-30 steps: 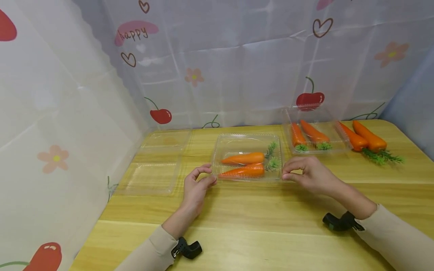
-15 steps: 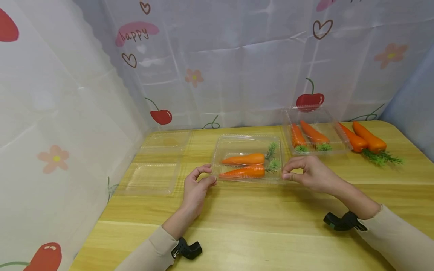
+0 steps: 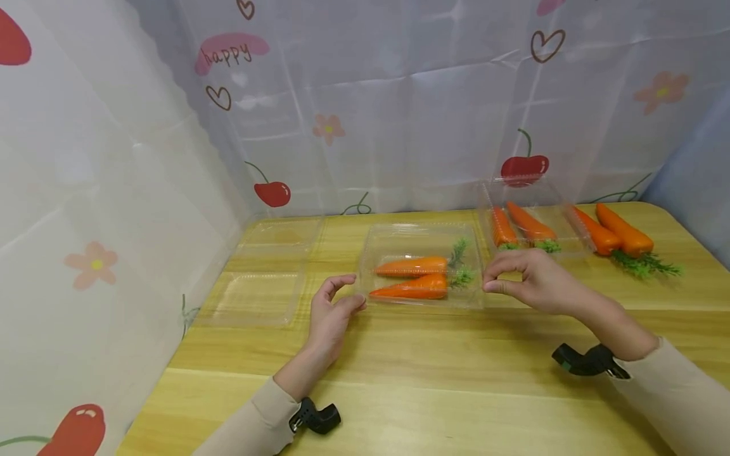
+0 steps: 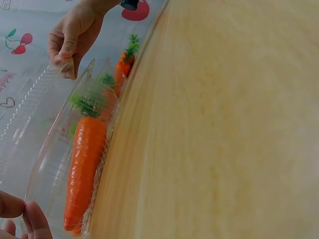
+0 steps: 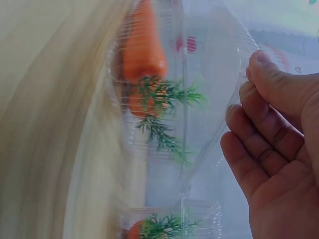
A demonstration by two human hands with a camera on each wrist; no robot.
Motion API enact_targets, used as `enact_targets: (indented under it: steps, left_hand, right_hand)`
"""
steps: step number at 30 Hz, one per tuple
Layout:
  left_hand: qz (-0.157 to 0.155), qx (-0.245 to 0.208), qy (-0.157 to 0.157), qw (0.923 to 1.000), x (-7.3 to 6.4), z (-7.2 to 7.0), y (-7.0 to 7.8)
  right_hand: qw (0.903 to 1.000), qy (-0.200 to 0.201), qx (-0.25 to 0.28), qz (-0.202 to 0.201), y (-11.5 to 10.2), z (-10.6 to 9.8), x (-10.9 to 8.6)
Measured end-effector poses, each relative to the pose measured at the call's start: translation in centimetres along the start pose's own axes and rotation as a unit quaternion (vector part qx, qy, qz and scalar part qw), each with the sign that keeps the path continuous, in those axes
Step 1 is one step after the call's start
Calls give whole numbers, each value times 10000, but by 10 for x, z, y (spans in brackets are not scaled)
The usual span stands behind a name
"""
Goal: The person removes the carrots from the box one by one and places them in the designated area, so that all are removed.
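A clear plastic clamshell box [image 3: 365,253] lies mid-table with two orange carrots [image 3: 416,286] inside, their green tops to the right. At its front left corner my left hand [image 3: 329,323] pinches the rim between thumb and forefinger; the fingertips [image 4: 39,219] also show in the left wrist view. My right hand [image 3: 533,282] pinches the front right corner of the lid [image 5: 219,64], thumb against the forefinger. The lid stands partly lifted from the base on that side, and a gap between the two shows in the left wrist view.
Behind my right hand stands another clear box [image 3: 564,190] with two carrots inside. Two loose carrots [image 3: 624,231] lie at its right. An opened clear box [image 3: 256,297] sits at the table's left. Printed curtains [image 3: 399,139] border the wooden table [image 3: 399,380].
My right hand has moved right and slightly up, and the lid's right corner has come with it. My left hand has stayed at the box's left corner.
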State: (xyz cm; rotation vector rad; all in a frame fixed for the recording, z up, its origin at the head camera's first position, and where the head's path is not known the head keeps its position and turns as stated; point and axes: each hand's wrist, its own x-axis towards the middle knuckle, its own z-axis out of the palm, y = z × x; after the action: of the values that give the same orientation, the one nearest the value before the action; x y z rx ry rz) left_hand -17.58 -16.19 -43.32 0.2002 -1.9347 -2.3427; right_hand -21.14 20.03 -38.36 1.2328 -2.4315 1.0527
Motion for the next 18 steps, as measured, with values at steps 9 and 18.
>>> enact_targets:
  steps: [9,18]
  left_hand:
    - [-62,15,-12,10000,0,1,1]
    - [-95,161,-128,9997,1,0,1]
  right_hand:
    - [9999,53,-151,50,2,-9,8]
    - [9986,463,192,162,3,-18,18]
